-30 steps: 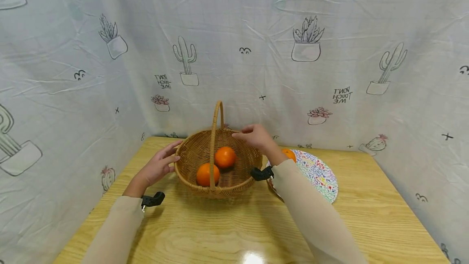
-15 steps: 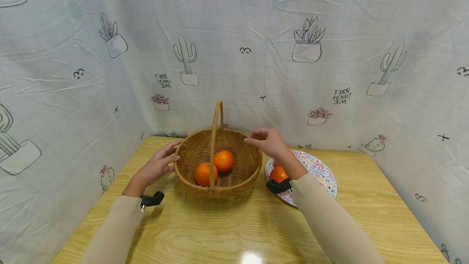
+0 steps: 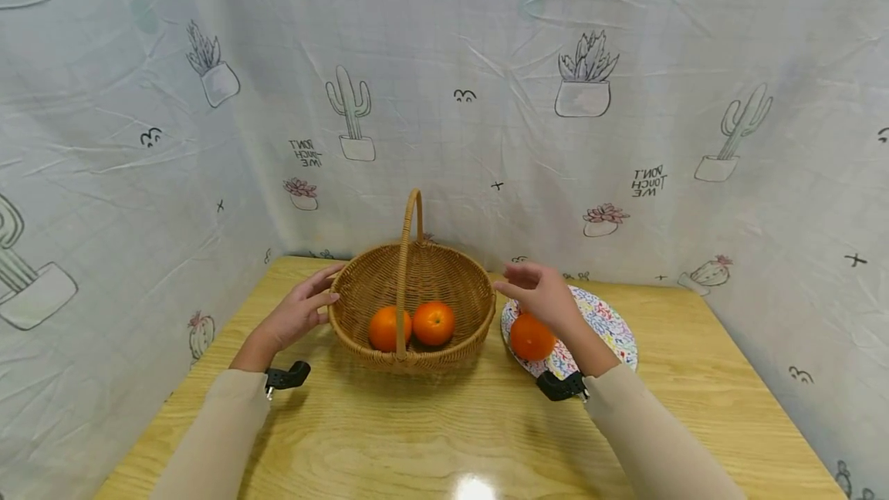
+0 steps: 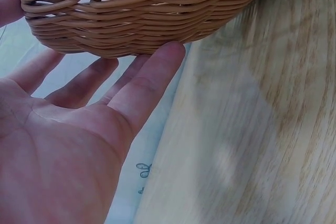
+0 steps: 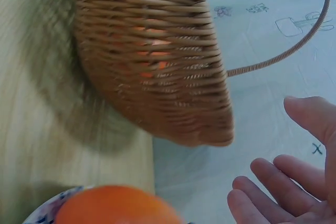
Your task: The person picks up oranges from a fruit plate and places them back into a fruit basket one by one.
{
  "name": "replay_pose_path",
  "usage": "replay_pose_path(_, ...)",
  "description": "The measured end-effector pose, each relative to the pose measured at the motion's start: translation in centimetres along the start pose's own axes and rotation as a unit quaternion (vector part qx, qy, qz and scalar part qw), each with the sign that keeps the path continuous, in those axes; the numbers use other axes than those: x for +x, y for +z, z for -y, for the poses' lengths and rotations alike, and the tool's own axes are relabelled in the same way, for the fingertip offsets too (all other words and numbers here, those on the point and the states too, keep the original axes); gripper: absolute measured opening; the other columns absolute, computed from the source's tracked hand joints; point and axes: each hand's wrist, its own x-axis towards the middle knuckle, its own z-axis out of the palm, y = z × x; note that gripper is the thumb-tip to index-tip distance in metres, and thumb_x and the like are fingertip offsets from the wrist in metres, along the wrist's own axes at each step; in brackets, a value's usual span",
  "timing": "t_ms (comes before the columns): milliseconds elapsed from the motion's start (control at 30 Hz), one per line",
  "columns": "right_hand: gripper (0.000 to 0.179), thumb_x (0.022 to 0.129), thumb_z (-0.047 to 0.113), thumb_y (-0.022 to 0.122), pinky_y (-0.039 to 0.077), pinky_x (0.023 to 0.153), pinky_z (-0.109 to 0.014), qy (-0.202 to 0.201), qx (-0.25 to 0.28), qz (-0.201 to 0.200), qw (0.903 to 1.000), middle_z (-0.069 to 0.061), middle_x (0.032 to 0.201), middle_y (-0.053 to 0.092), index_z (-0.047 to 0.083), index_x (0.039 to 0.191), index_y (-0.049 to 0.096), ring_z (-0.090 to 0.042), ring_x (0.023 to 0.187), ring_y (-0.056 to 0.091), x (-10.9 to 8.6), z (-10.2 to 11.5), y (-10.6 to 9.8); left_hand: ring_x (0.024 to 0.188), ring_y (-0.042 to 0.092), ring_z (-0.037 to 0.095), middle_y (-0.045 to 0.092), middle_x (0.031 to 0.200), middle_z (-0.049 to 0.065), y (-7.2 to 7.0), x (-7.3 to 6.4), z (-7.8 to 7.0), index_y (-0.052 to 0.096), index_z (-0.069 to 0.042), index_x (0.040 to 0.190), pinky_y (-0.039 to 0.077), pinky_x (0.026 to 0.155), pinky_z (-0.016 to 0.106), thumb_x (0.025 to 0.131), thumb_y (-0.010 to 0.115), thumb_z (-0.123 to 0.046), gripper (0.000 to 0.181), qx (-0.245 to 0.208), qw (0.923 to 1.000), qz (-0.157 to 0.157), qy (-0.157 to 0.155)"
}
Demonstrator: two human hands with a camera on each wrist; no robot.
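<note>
A wicker basket (image 3: 447, 261) with a tall arched handle holds two oranges, a left orange (image 3: 382, 328) partly behind the handle and a right orange (image 3: 434, 322). My left hand (image 3: 299, 319) rests against the basket's left side. In the left wrist view its fingertips (image 4: 170, 51) touch the outer weave, fingers extended. Just right of the basket, my right hand (image 3: 545, 295) hovers with nothing in it, fingers loosely bent and apart. Below it, another orange (image 3: 532, 338) lies on the round plate (image 3: 604, 315) with a colourful pattern, which my right hand and forearm partly hide.
Everything stands on a pale wooden table (image 3: 417, 438). A white curtain (image 3: 479, 153) printed with potted plants hangs behind the table and at both sides. Each wrist wears a black strap mount (image 3: 288, 376).
My right hand has moved from above the basket to the right, over the plate's near-left side. The right orange in the basket has rolled nearer to me. My left hand has stayed put.
</note>
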Motion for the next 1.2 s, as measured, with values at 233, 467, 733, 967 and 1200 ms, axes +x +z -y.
replay_pose_path(233,0.050,0.093,0.037,0.077,0.052,0.106,-0.048,-0.008,-0.004,-0.035,0.9994,-0.013,0.134,0.069,0.010,0.134,0.068,-0.032,0.125,0.065,-1.9,-1.7,-0.8,0.143,0.043,0.036,0.019,0.167,0.023,0.0,0.0,0.0,0.016,-0.016,0.166,0.059,0.095,0.035,0.109,0.049,-0.016,0.066,0.007,1.0000,0.000,0.001)
replay_pose_path(467,0.050,0.091,0.031,0.080,0.050,0.108,-0.051,-0.004,0.010,-0.061,0.9981,-0.017,0.136,0.067,0.008,0.133,0.068,-0.035,0.126,0.063,-3.3,-3.1,-1.4,0.143,0.041,0.040,0.020,0.167,0.024,0.1,-0.1,0.1,0.016,-0.015,0.166,0.059,0.095,0.035,0.109,0.050,-0.016,0.067,0.010,0.9999,-0.005,0.005)
replay_pose_path(733,0.061,0.090,0.038,0.080,0.053,0.105,-0.045,0.005,-0.003,-0.068,0.9977,-0.019,0.139,0.064,0.001,0.137,0.064,-0.038,0.127,0.062,-4.3,-5.3,-1.5,0.140,0.046,0.035,0.021,0.166,0.025,0.3,-0.2,0.3,0.017,-0.014,0.166,0.059,0.095,0.036,0.109,0.050,-0.016,0.067,0.011,0.9999,-0.005,0.011)
replay_pose_path(967,0.063,0.090,0.034,0.081,0.053,0.104,-0.045,0.006,-0.018,-0.070,0.9974,-0.023,0.141,0.062,0.000,0.139,0.062,-0.040,0.128,0.062,-4.7,-6.4,-1.1,0.144,0.040,0.041,0.020,0.167,0.024,0.3,-0.2,0.3,0.016,-0.014,0.166,0.058,0.095,0.035,0.109,0.050,-0.016,0.067,0.011,0.9998,-0.005,0.013)
replay_pose_path(1200,0.061,0.089,0.031,0.082,0.057,0.099,-0.046,0.017,-0.044,-0.067,0.9966,-0.022,0.138,0.064,0.000,0.138,0.063,-0.039,0.122,0.065,-4.9,-7.2,-0.3,0.143,0.041,0.039,0.020,0.167,0.024,0.4,-0.3,0.3,0.017,-0.016,0.166,0.058,0.095,0.036,0.109,0.048,-0.013,0.065,0.015,0.9998,-0.007,0.012)
